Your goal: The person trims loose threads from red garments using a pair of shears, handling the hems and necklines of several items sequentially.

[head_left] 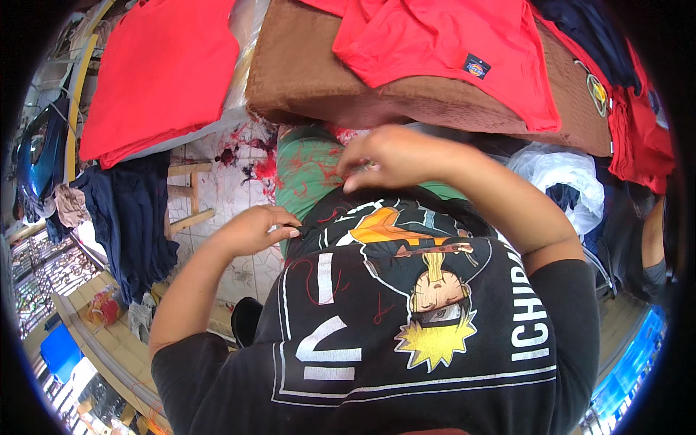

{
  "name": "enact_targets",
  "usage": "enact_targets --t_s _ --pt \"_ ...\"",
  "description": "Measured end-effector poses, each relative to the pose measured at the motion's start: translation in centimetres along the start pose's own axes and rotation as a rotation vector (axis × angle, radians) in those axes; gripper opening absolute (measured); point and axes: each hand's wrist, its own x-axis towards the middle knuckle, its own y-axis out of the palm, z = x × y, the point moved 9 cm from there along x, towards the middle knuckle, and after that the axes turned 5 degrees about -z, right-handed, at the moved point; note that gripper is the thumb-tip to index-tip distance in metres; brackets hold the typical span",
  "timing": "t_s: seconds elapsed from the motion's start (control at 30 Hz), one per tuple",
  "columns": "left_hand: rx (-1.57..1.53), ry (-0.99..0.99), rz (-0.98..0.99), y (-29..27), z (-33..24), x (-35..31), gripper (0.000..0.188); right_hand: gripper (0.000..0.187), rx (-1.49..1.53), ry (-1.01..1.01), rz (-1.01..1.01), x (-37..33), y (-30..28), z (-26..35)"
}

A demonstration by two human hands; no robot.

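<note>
My left hand lies at the side of my lap, its fingertips touching the edge of my black printed shirt. Its thumb is apart from the bent fingers, and I see nothing between them. Above my lap, my right hand is raised with its fingers curled in toward the thumb. Motion blurs it, and whatever it may hold cannot be made out. Beneath it is green cloth over my leg, strewn with red threads. A loose red thread clings to the shirt front.
Ahead is a brown cloth-covered surface bearing a red garment. Folded red garments are stacked at left, with dark blue clothes hanging below. Clear plastic is bunched at right. Red scraps litter the tiled floor.
</note>
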Motion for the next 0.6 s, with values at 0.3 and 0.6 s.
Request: enact_targets --t_s 0.3,0.6 --pt "0.194 0.169 -0.475 -16.1 -9.8 3.3 0.028 0.026 0.347 0.139 -0.284 -11.3 -11.3 2.7" --pt "0.139 -0.026 0.112 -2.4 -3.3 2.0 0.04 0.04 0.591 -0.563 0.505 -13.6 -7.0 12.7"
